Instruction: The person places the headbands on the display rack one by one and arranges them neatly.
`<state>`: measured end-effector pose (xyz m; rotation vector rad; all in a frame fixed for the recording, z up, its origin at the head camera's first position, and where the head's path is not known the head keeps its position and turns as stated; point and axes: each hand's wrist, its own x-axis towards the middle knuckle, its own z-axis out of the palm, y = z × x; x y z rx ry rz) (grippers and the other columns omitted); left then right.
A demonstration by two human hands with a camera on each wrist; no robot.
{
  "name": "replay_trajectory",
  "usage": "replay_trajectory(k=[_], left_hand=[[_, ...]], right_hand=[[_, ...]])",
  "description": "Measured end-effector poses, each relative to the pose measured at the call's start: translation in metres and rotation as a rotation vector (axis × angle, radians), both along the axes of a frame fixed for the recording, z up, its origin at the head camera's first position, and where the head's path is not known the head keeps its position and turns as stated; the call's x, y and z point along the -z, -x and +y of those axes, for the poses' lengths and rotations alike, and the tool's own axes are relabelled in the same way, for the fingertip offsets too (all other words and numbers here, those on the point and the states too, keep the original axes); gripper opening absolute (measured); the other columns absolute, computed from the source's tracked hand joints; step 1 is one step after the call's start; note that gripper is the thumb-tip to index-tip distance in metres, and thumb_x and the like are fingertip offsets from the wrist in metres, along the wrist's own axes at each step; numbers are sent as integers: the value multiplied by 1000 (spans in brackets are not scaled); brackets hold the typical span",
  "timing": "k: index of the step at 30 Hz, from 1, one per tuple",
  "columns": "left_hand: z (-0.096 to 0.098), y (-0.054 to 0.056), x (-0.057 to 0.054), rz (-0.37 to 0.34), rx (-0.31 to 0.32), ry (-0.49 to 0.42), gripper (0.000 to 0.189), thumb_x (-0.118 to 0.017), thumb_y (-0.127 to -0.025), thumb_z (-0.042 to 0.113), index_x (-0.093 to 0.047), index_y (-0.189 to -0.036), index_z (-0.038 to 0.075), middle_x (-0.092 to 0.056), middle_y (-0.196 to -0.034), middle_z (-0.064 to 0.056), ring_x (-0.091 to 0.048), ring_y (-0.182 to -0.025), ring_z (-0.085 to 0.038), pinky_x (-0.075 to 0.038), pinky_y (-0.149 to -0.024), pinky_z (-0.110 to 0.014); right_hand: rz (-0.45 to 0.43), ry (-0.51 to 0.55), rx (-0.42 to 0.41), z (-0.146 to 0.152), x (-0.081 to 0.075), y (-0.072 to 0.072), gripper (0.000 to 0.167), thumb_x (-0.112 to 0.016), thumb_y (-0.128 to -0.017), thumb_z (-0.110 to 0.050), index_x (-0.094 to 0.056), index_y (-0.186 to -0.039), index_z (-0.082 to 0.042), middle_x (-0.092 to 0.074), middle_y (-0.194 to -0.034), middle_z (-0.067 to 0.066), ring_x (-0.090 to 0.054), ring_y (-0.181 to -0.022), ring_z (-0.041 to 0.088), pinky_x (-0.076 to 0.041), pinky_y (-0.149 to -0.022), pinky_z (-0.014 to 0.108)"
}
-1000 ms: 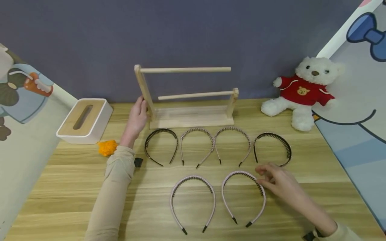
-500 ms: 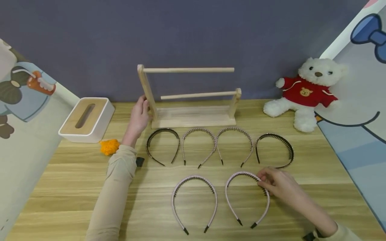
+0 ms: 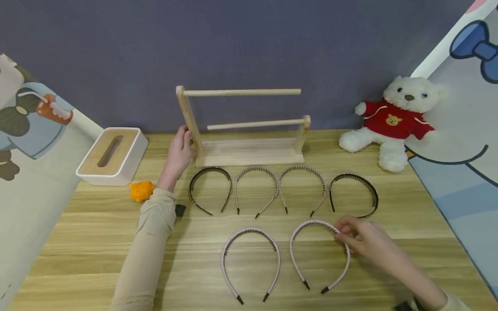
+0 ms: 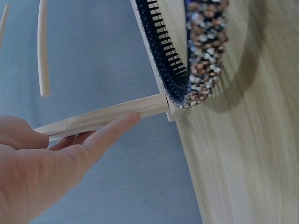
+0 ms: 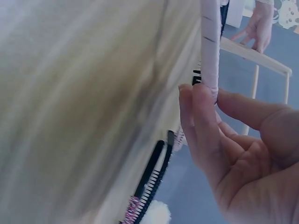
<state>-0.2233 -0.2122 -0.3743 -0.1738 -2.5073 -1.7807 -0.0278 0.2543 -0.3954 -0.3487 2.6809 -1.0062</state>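
Note:
In the head view my right hand (image 3: 367, 242) pinches the upper right side of a pale pink toothed headband (image 3: 313, 222). The right wrist view shows thumb and fingertips meeting on its wrapped band (image 5: 210, 51). My left hand (image 3: 180, 151) holds the left upright of a wooden two-bar rack (image 3: 249, 151); in the left wrist view the upright (image 4: 107, 113) lies between thumb and fingers. Both bars carry nothing. Another pale pink headband (image 3: 250, 230) lies to the left of the pinched one. A dark rhinestone headband (image 4: 205, 51) lies close by the rack's left end.
Between rack and hands runs a row of headbands: a black one (image 3: 210, 169), two pink ones and another black one (image 3: 374, 194). A tissue box (image 3: 128, 160) and an orange fuzzy item (image 3: 142, 191) stand left. A white teddy bear (image 3: 393, 119) sits back right.
My right hand has closed its fingers on the pink headband, which has shifted slightly to the right. The left hand stays at the rack's upright.

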Motion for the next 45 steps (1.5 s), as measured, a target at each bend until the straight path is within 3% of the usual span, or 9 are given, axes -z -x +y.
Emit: replay_trajectory(k=[9, 13, 19, 28, 32, 45], left_hand=[[-1, -1, 1, 1, 2, -3, 53, -25, -119, 23, -27, -165, -3, -36, -161, -33, -40, -149, -48, -51, -112, -64], [-1, -2, 1, -3, 6, 2, 54, -25, -119, 25, -26, -166, -2, -35, -162, -33, -40, -149, -48, -50, -112, -65], [-2, -3, 0, -3, 9, -3, 55, -25, -119, 26, -25, -166, -2, -36, -162, -33, -41, -148, -49, -51, -112, -64], [-5, -3, 2, 0, 13, -10, 56, -26, -119, 28, -27, -165, -3, -36, -161, -32, -40, -149, -49, -51, -111, -63], [-6, -3, 1, 2, 17, -10, 56, -26, -119, 28, -26, -166, -3, -35, -162, -32, -39, -150, -49, -51, -112, -62], [-6, -4, 2, -7, 5, -11, 56, -26, -119, 28, -27, -166, -2, -37, -161, -32, -41, -148, -49, -52, -111, -60]], right_hand=[[79, 9, -34, 4, -27, 8, 12, -78, -96, 2, -72, -106, 1, -77, -90, 0, -70, -78, 9, -63, -57, 24], [166, 5, -31, 3, -40, 14, 14, -80, -93, 5, -74, -104, 1, -77, -90, 1, -72, -78, 11, -64, -58, 22], [357, 5, -26, -2, -54, 26, 22, -85, -87, 6, -75, -103, -5, -77, -87, -6, -69, -78, 1, -59, -57, 20], [292, 68, 51, -12, -81, 37, 22, -80, -96, 0, -74, -117, 0, -77, -95, 7, -72, -75, 6, -65, -56, 25], [316, 84, 72, -16, -90, 43, 30, -81, -97, -3, -75, -126, 2, -79, -100, 12, -72, -71, 5, -64, -57, 23], [425, 217, 159, -36, -112, 63, 30, -85, -91, 2, -77, -120, 0, -77, -93, 14, -72, -69, 4, -64, -60, 19]])
